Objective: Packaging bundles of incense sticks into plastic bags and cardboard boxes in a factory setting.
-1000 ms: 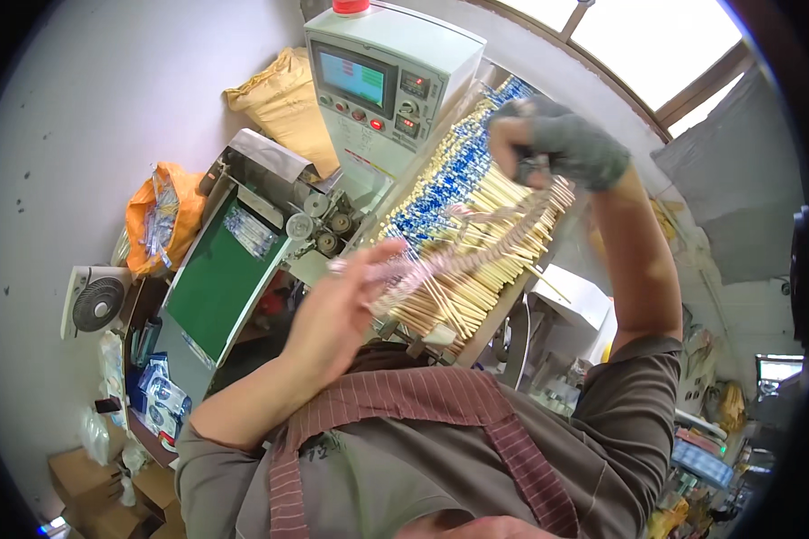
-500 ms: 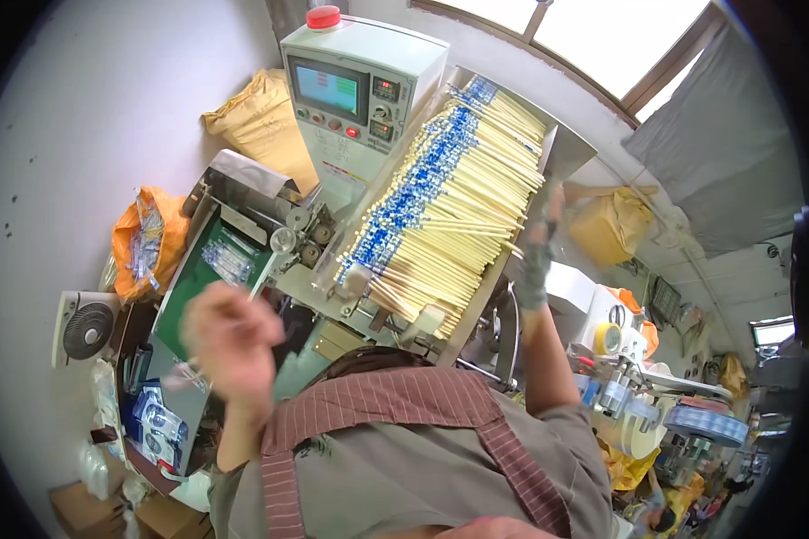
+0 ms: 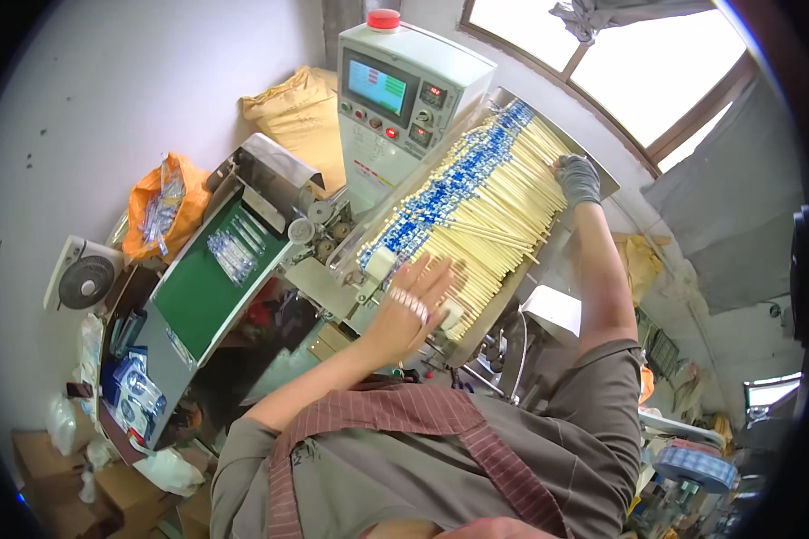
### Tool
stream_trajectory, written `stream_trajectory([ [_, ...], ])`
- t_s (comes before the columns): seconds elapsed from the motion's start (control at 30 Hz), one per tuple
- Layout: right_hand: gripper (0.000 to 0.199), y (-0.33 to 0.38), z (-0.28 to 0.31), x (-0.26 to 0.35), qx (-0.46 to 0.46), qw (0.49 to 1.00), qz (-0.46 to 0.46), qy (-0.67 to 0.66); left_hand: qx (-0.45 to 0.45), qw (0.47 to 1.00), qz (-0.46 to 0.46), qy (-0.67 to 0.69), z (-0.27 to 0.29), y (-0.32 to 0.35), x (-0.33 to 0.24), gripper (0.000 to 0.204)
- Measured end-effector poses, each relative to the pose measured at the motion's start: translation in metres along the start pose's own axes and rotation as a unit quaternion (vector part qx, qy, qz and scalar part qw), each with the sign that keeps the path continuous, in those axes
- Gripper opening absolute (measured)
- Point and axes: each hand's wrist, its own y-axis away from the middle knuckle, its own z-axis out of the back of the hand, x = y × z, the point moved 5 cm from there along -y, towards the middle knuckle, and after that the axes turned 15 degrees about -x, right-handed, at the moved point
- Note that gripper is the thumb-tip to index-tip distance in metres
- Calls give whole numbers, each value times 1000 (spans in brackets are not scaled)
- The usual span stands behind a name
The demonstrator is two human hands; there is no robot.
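A long metal hopper (image 3: 593, 153) holds a thick layer of thin cream sticks (image 3: 499, 229), with blue-and-white patterned bands along their left part. My bare left hand (image 3: 413, 305), with a white band across the fingers, lies open over the near end of the layer, between two white blocks. My right hand (image 3: 579, 180), in a grey glove with bare fingertips, is at the right-hand ends of the sticks toward the far end. Its fingers are curled in; whatever they hold is hidden.
Left of the hopper, a green conveyor belt (image 3: 198, 296) carries several clear-wrapped packets (image 3: 232, 256). A control box (image 3: 404, 99) with a lit screen stands behind. An orange bag (image 3: 164, 207) of packets and a fan (image 3: 85, 280) are at the left.
My left hand has moved right, from beside the green belt onto the sticks. My right hand has moved up and away along the hopper's right side, and its fingers have curled. The view has shifted.
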Motion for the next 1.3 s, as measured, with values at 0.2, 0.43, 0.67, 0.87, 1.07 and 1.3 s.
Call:
stream_trajectory([
  [0.2, 16, -3, 105, 36, -190, 955, 66, -219, -44, 985, 130, 109, -11, -20, 15, 42],
  [0.43, 10, 36, 183, 202, 54, 919, 334, -202, -264, 955, -138, 4, 138, 37, -60, 34],
  [0.67, 16, 41, 37, 234, 219, 930, 294, -22, -443, 865, 236, 17, 208, 146, 10, 44],
  [0.87, 23, 107, 110, 217, -5, 984, 164, -70, -449, 712, 538, 33, 250, 349, 122, 45],
  [1.07, 22, 317, 97, 393, -53, 955, 250, -150, -346, 623, 642, 284, 216, 478, 203, 54],
  [1.3, 30, 600, -279, 558, 292, 804, 297, -425, -185, 609, 543, 547, 262, 428, 226, 44],
])
